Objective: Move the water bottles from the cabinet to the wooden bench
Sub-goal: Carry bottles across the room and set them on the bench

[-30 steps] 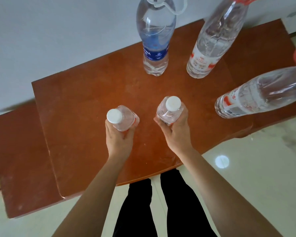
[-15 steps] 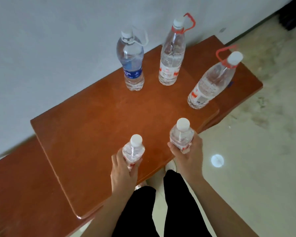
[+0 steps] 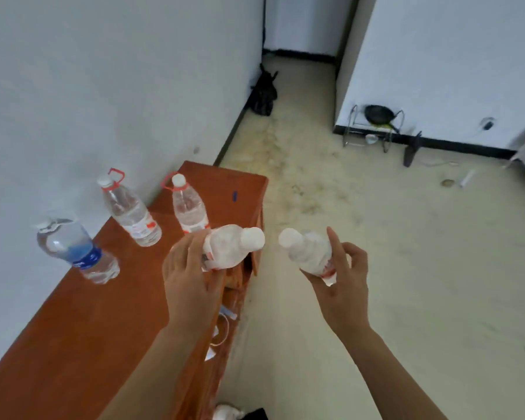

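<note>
My left hand (image 3: 188,280) grips a small clear water bottle (image 3: 231,248) with a white cap, held above the right edge of the reddish-brown wooden surface (image 3: 82,322). My right hand (image 3: 343,286) grips a second small bottle (image 3: 309,253) out over the floor. Both bottles are tilted, caps facing each other. On the wooden surface stand three large bottles: one with a blue label (image 3: 76,253) at the left, and two with red handles, one (image 3: 129,210) near the wall and one (image 3: 188,207) further right.
A white wall runs along the left behind the wooden surface. The beige floor (image 3: 376,237) spreads to the right. A black bag (image 3: 264,92) lies by the far wall, and a metal rack with a black pan (image 3: 376,122) stands against a white wall.
Both hands have lifted the small bottles off the wooden surface and carried them to the right. The view has swung right, from looking down at the surface toward the room.
</note>
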`<state>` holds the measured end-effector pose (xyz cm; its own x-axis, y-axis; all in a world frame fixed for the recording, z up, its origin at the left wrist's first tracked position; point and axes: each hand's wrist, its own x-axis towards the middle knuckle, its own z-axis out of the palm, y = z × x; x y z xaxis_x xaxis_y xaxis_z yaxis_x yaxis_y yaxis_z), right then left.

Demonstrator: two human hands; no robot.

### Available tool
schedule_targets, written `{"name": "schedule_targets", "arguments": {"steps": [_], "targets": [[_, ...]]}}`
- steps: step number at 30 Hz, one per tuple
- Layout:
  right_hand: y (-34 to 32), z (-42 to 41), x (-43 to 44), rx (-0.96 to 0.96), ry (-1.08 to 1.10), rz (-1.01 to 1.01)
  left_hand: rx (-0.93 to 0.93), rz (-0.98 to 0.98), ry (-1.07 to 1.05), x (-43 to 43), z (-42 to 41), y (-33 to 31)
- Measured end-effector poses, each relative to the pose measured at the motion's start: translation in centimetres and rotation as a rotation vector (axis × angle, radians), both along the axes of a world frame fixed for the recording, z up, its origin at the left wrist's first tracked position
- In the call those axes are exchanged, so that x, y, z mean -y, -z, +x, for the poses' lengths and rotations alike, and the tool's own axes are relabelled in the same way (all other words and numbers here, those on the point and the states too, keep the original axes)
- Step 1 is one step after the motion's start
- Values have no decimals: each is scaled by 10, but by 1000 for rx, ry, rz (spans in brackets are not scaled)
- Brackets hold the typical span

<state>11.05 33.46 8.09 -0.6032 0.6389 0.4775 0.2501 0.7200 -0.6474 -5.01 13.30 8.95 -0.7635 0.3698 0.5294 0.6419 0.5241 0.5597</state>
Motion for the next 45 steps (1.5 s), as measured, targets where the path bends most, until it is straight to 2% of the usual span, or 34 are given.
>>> {"name": "schedule_targets", "arguments": {"steps": [4, 10, 15, 18, 21, 26, 32, 37, 45], "targets": [[-39, 112, -35, -23, 188, 198, -259, 18, 199, -56, 70, -43], [-74, 349, -39, 34, 563, 354, -420, 7, 413, -123, 248, -75], [-93, 548, -23, 92, 865, 416, -511, -8, 664, -191, 408, -110], [-100, 663, -7, 151, 1078, 374, -599, -16, 869, -239, 515, -129], [-97, 743, 0, 250, 1197, 325, -664, -57, 1036, -278, 591, -135], [-78, 840, -2, 369, 1408, 230, -755, -45, 1285, -351, 706, -112], [-72, 922, -37, 525, 1558, 166, -671, 20, 1530, -445, 845, -88], [-86, 996, -44, 627, 1742, 169, -681, 70, 1739, -499, 973, -89], [-93, 1124, 15, 721, 2083, 119, -675, 205, 2014, -484, 1186, -101]]}}
